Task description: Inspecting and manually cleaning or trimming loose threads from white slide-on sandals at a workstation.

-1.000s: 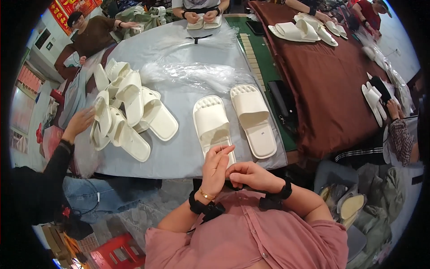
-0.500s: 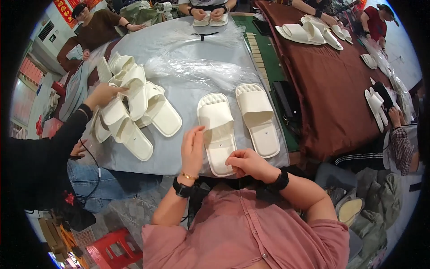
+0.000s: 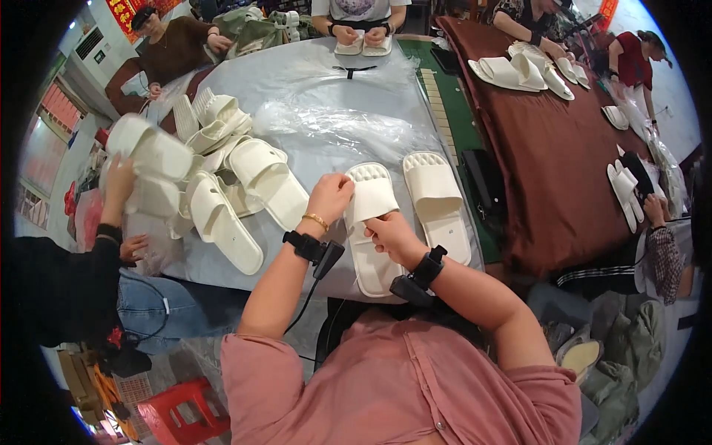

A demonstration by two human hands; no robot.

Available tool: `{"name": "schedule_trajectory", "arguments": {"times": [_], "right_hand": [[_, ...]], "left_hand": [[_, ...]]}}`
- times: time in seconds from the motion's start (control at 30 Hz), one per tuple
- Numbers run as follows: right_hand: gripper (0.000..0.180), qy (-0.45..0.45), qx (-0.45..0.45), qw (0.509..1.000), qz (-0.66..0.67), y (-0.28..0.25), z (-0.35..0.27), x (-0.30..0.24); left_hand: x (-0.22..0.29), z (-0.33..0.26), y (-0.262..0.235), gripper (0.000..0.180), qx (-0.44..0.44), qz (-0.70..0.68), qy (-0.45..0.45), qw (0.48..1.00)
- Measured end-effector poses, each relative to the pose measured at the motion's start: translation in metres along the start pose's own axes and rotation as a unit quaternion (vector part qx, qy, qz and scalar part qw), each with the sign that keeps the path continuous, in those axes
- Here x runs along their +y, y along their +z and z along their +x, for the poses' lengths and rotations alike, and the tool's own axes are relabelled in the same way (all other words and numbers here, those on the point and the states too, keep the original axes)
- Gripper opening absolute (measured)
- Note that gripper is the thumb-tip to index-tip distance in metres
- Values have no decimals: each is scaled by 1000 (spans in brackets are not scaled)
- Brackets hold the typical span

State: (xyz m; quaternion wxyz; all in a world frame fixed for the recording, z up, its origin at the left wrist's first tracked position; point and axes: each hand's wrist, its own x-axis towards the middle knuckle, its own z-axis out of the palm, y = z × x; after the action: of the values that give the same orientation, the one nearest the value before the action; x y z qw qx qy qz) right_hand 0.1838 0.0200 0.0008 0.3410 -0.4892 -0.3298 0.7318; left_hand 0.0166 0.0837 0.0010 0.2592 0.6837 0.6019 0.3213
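We sit at a large table covered with a grey cloth point(image 3: 326, 89), and to our right stands a second table under a dark brown cloth point(image 3: 564, 163) with more white slippers on it. On the grey cloth, to our left, there is a heap of white slippers point(image 3: 222, 170), and a neighbour's hand point(image 3: 119, 178) takes hold of one of them. A sheet of clear plastic film point(image 3: 334, 126) lies crumpled near the middle of the table. In front of us, near the table edge, two white slippers lie side by side. The right slipper point(image 3: 437, 200) lies flat and nobody touches it. The left slipper point(image 3: 371, 222) is between our hands. Our left hand point(image 3: 330, 200) is closed on the upper edge of its strap, fingers pinching it. Our right hand point(image 3: 393, 237) grips the lower part of the same strap and rests on the sole. Both our wrists carry a black band.
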Motion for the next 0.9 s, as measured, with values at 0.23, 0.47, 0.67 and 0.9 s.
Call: {"name": "schedule_trajectory", "arguments": {"times": [0.23, 0.47, 0.67, 0.9], "right_hand": [[3, -15, 8, 1000, -14, -2, 7, 11], [4, -23, 0, 1000, -3, -3, 5, 11], [15, -87, -9, 996, -3, -2, -21, 14], [21, -179, -127, 974, 60, -34, -88, 17]], "left_hand": [[1, 27, 11, 38, -81, 158, -33, 984], [-12, 41, 23, 34, -90, 5, -103, 991], [-9, 40, 20, 32, -3, -46, -112, 993], [8, 50, 10, 30, 98, -56, -53, 992]]}}
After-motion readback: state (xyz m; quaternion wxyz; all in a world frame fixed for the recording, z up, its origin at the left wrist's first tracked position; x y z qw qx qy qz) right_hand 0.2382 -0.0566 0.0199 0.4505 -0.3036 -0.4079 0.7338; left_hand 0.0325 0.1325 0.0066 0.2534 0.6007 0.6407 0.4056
